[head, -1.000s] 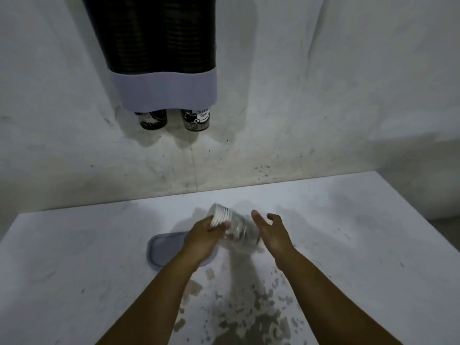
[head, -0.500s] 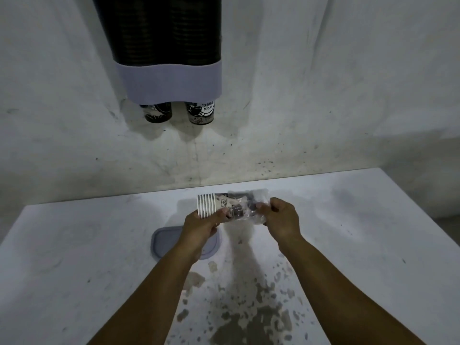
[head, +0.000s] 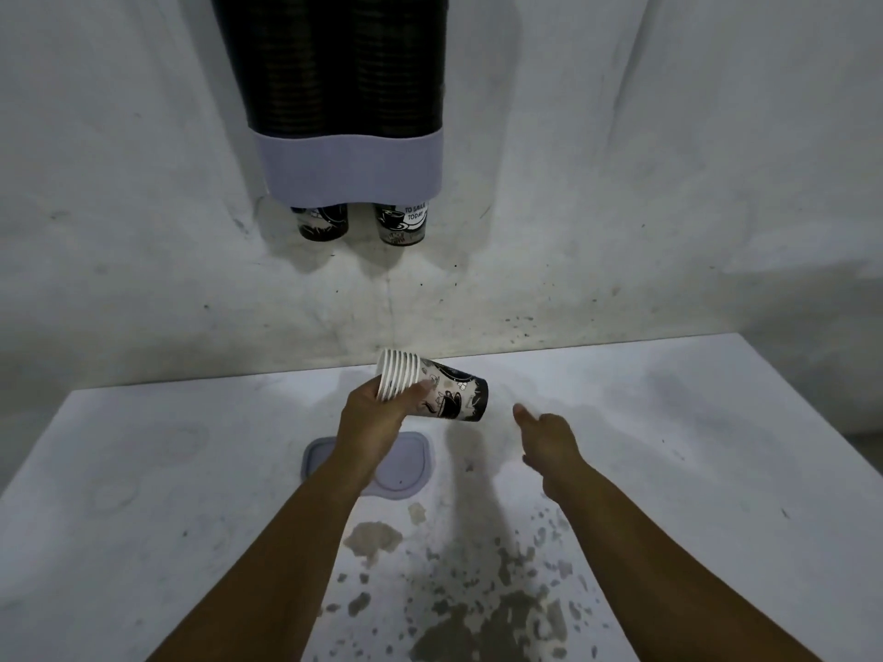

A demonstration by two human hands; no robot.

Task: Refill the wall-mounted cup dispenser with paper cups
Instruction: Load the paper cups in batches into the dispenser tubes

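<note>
My left hand [head: 377, 418] grips a short stack of paper cups [head: 439, 394] lying on its side above the table, white rims to the left, black-and-white printed bottoms to the right. Just right of the stack, my right hand [head: 549, 441] hovers apart from it, thumb raised and the other fingers curled under, holding nothing. On the wall above hangs the cup dispenser [head: 349, 169], two dark tubes over a lavender base. One printed cup bottom [head: 403, 224] and another [head: 322, 224] poke out below it.
A lavender lid [head: 411, 470] lies flat on the white table [head: 693, 470] under my left forearm. The table's near part is stained with dark peeling patches [head: 478, 609]. A white wall [head: 621, 207] rises right behind the table; its right edge drops off at far right.
My right hand has let go of the cups and drawn back to the right. The clear plastic wrap seen around the stack earlier is gone. The stack now tilts, held by my left hand alone.
</note>
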